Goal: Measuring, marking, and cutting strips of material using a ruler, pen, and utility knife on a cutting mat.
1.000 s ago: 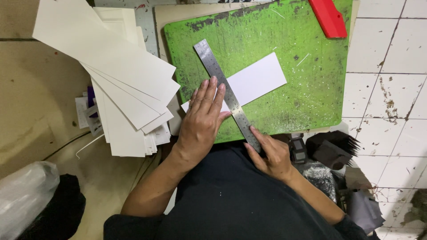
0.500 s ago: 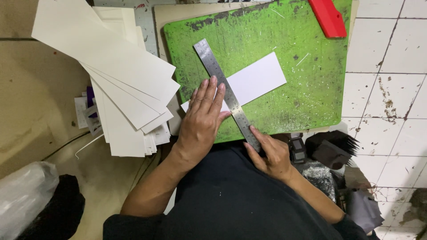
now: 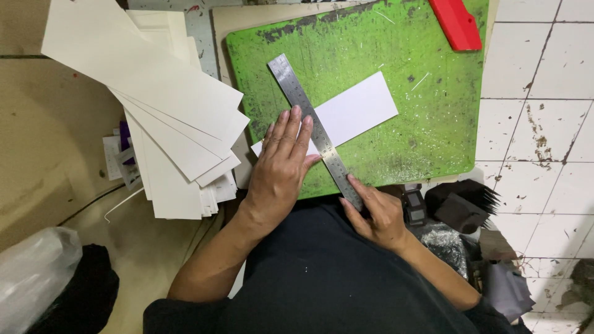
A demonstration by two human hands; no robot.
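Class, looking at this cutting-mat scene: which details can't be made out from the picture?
- White strip: its near end hidden under the left hand.
- Right hand: any blade it grips is hidden by the fingers.
- Red tool: cut off by the top edge.
- Steel ruler: markings too small.

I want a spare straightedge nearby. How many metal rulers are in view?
1. The ruler lies diagonally across the white strip on the green mat, pressed by the left hand, its near end at the right hand. Others may be hidden under the card stack.

Stained white floor tiles (image 3: 544, 117); brown cardboard (image 3: 43, 142)
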